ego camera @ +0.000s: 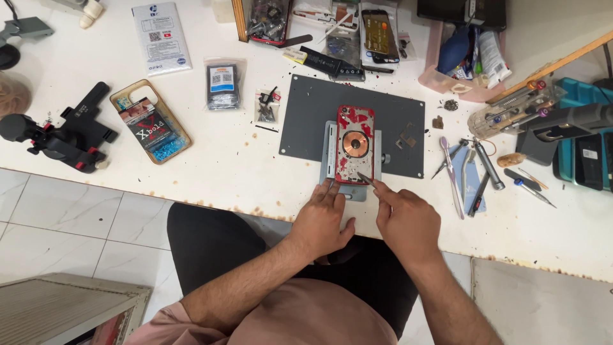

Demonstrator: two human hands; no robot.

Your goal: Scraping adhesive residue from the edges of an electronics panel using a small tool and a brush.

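A red phone back (354,144) with a copper coil at its middle lies in a grey metal holder (377,167) on a dark grey mat (306,121). My left hand (324,217) rests flat on the table, fingertips against the holder's near edge. My right hand (405,217) pinches a thin metal tool (366,179) whose tip touches the phone's lower right corner.
Tweezers, a toothbrush and screwdrivers (472,172) lie right of the mat. A pink tray (460,80) of supplies stands behind them, a teal tray (584,137) at far right. A phone case (150,121), small bags (223,83) and a black clamp (60,134) lie left.
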